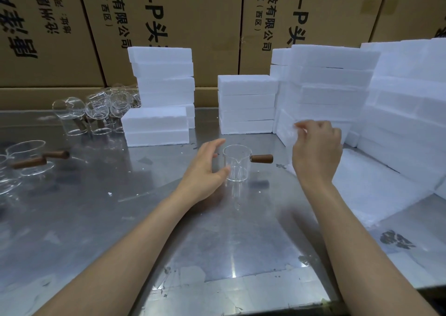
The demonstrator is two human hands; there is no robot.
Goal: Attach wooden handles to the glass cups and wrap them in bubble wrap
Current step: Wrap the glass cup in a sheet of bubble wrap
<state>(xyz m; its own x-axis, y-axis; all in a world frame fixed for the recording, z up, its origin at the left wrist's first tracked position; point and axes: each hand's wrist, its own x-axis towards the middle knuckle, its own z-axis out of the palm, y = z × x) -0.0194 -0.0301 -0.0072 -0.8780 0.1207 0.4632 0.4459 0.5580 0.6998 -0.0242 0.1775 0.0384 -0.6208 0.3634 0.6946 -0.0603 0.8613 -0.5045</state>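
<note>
A clear glass cup (236, 163) with a brown wooden handle (262, 158) pointing right stands upright on the metal table (120, 219). My left hand (205, 168) is spread open just left of the cup, thumb close to its base, fingers apart from the rim. My right hand (316, 146) is raised to the right of the handle and pinches the edge of a thin, translucent white sheet (293, 134) that hangs in front of the foam blocks.
Stacks of white foam blocks (164, 83) (246, 103) (337, 86) line the back and right. Several bare glass cups (96, 112) cluster at the back left. Cups with wooden handles (31, 161) lie at the left edge. Cardboard boxes (193, 13) form the back wall.
</note>
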